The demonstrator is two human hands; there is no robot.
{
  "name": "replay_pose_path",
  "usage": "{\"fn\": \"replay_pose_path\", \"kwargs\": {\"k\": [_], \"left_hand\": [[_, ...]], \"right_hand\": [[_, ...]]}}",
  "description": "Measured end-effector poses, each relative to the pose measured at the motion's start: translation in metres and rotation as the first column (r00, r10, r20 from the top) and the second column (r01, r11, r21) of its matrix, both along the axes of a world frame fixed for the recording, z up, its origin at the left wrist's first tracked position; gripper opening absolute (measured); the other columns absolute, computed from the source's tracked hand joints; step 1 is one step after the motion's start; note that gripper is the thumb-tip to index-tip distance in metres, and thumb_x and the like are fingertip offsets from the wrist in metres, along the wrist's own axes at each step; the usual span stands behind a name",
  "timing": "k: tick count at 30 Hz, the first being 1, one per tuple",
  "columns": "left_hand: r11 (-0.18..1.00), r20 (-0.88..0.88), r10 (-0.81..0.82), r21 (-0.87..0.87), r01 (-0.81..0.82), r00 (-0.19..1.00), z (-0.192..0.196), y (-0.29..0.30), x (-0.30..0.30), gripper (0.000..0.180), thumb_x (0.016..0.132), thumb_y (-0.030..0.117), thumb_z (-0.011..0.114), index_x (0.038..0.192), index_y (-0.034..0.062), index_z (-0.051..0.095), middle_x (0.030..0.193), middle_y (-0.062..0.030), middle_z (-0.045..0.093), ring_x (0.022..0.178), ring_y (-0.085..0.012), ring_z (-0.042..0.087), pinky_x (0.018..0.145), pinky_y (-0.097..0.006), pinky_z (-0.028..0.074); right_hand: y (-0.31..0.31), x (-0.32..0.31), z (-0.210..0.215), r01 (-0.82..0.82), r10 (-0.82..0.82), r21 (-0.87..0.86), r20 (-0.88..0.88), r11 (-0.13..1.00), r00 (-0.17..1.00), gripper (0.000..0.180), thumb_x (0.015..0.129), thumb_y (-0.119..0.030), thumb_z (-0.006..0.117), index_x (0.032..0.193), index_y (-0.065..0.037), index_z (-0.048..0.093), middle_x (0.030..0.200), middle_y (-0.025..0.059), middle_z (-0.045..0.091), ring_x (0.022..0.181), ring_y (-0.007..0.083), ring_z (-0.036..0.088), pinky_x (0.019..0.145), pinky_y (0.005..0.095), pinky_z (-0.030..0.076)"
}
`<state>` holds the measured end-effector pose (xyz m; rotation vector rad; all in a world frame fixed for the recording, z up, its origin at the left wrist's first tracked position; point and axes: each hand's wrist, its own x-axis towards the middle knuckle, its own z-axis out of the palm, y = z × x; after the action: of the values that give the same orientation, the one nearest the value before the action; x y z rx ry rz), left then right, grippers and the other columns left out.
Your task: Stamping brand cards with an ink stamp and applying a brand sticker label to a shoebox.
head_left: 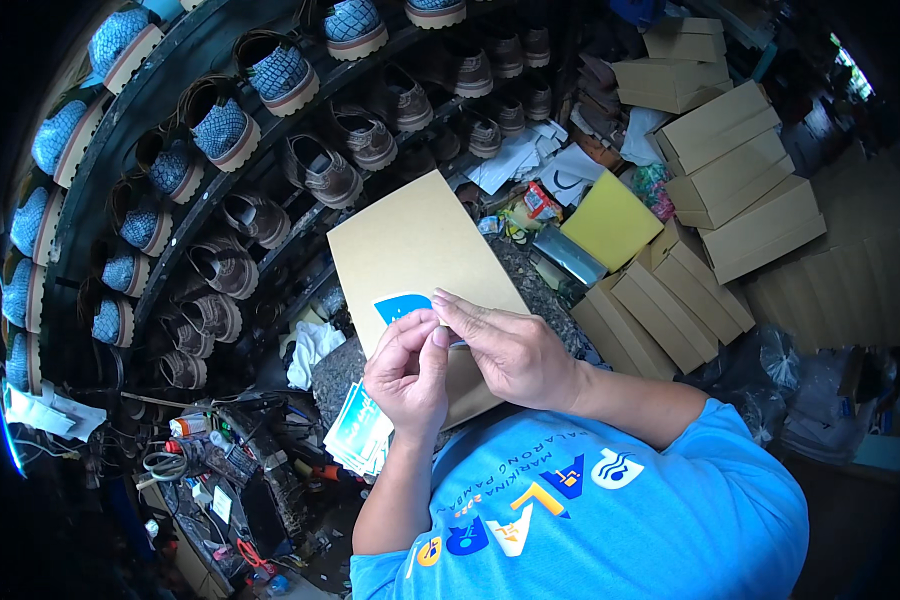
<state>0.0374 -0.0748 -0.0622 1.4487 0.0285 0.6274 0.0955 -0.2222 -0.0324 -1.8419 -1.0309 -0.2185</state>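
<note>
A blue label with a white edge [400,306] is between my hands, its lower part covered by my fingers. My left hand [408,372] pinches it from below with thumb and fingertips. Against its upper right corner the fingers of my right hand [513,352] are pressed together. Beneath both hands lies a plain brown cardboard shoebox [425,235], tilted across the work surface close to my body. Whether the label touches the box cannot be made out. Beside my left forearm sits a loose pile of similar blue and white labels [360,430].
Racks at the left hold several blue patterned shoes [220,130] and brown shoes [325,175]. More brown boxes [735,150] are stacked at the right, near a yellow sheet [610,222]. Tools and cables [230,460] clutter the lower left.
</note>
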Motion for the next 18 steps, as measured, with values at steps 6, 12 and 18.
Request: {"fn": "replay_pose_path", "kwargs": {"k": [6,12,18], "left_hand": [[1.0,0.013,-0.009,0.009,0.009,1.0,-0.0014,0.0022,-0.0007,0.011,0.091,-0.004,0.063,0.099,-0.0107,0.068,0.109,-0.0197,0.065,0.092,-0.0215,0.067,0.08,-0.035,0.062],[1.0,0.021,0.005,0.027,-0.006,1.0,-0.0014,0.0015,-0.0014,0.011,0.091,-0.004,0.063,0.099,-0.0107,0.068,0.108,-0.019,0.065,0.091,-0.0211,0.067,0.08,-0.034,0.062],[1.0,-0.002,0.002,-0.012,-0.002,1.0,0.0072,-0.0025,-0.0019,0.009,0.09,-0.004,0.065,0.097,-0.0084,0.069,0.106,-0.0169,0.065,0.093,-0.0187,0.065,0.081,-0.03,0.058]], "right_hand": [[0.0009,-0.0004,0.0,-0.009,0.009,-0.001,-0.02,1.0,1.0,0.047,0.085,0.009,0.052,0.132,0.005,0.055,0.13,0.0264,0.058,0.117,0.0367,0.062,0.094,0.0402,0.056],[0.0008,-0.0015,0.0008,-0.01,0.01,-0.005,-0.013,1.0,1.0,0.047,0.085,0.009,0.052,0.132,0.005,0.056,0.13,0.0262,0.059,0.118,0.0364,0.061,0.096,0.0402,0.055],[0.0021,-0.0008,-0.001,0.006,-0.005,-0.014,0.05,1.0,0.999,0.047,0.085,0.007,0.054,0.131,0.005,0.057,0.129,0.0251,0.06,0.117,0.0359,0.061,0.095,0.0406,0.055]]}}
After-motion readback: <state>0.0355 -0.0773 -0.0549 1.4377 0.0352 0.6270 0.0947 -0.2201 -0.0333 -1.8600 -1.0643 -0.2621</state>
